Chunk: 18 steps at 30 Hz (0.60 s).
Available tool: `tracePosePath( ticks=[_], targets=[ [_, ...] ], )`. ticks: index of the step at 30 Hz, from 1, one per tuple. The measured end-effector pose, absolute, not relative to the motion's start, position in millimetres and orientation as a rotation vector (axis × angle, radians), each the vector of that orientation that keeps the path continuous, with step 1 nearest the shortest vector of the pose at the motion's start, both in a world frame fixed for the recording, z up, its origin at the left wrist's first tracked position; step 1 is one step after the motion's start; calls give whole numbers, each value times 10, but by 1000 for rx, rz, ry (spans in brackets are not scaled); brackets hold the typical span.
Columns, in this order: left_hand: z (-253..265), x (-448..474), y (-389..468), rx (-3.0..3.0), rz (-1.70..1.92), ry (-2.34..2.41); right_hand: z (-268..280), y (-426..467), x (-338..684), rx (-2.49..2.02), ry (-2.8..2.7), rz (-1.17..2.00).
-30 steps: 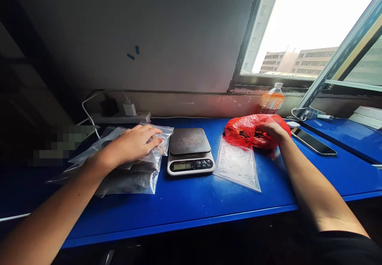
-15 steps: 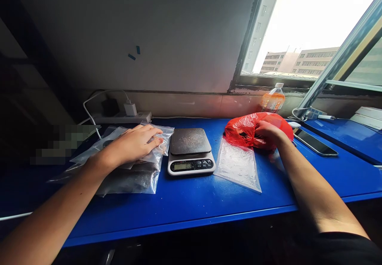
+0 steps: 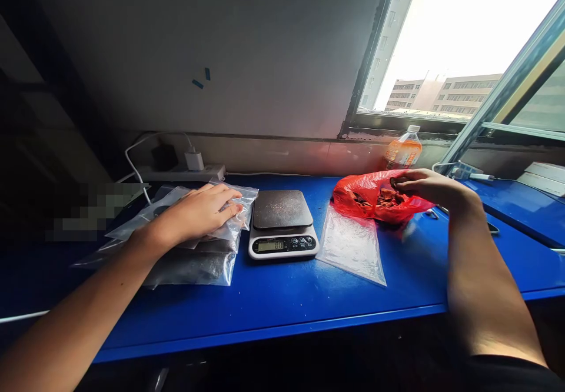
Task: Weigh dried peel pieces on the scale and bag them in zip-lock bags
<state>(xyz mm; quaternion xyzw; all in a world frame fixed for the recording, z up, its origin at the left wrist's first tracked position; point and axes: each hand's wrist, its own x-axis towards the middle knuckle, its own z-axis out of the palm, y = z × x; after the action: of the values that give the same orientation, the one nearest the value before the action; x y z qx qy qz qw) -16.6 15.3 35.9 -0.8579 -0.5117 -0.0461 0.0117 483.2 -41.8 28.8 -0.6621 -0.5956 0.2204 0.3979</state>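
My left hand (image 3: 205, 212) lies with its fingers spread over a stack of clear plastic zip bags (image 3: 194, 269), some with dark contents. Above the right side of a red plastic bag (image 3: 353, 185), my right hand (image 3: 426, 185) has its fingers pinched together. Something small and dark shows at the fingertips, too small to name. Brown, dried-looking pieces (image 3: 388, 198) are visible in the bag's open mouth. Between my hands stands a kitchen scale (image 3: 282, 218) with fine crumbs on its plate. A flat clear plastic bag (image 3: 353, 245) lies right of the scale, reaching to the red bag.
A bottle of orange drink (image 3: 404, 149) stands behind the red bag by the window. Along the wall at the left is a power strip (image 3: 176, 174) with a white charger (image 3: 193, 160). A phone (image 3: 493, 228) lies partly hidden behind my right arm on the blue table (image 3: 282, 304).
My right hand has come up out of the red bag and moved right. The bag's mouth now shows the brown pieces. My left hand has stayed on the zip bags.
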Motion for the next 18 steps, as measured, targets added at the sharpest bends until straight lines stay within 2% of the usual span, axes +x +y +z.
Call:
tracePosePath(
  ticks=[2,4,11,18],
  targets=[
    [351,-171,161,-2677,-150,-1595,385,-521,4803,-1591,-1450,903],
    [343,-176,174,-2684,-143,-1597,460,-561,4700,-1490,-1375,1028],
    [295,-196,219,-2670,-153,-1579,416,-268,3676,-1279,-1589,874],
    [276,-217,217,-2681,-175,-1545,113,-168,2838,-1188,-1782,981]
  ],
)
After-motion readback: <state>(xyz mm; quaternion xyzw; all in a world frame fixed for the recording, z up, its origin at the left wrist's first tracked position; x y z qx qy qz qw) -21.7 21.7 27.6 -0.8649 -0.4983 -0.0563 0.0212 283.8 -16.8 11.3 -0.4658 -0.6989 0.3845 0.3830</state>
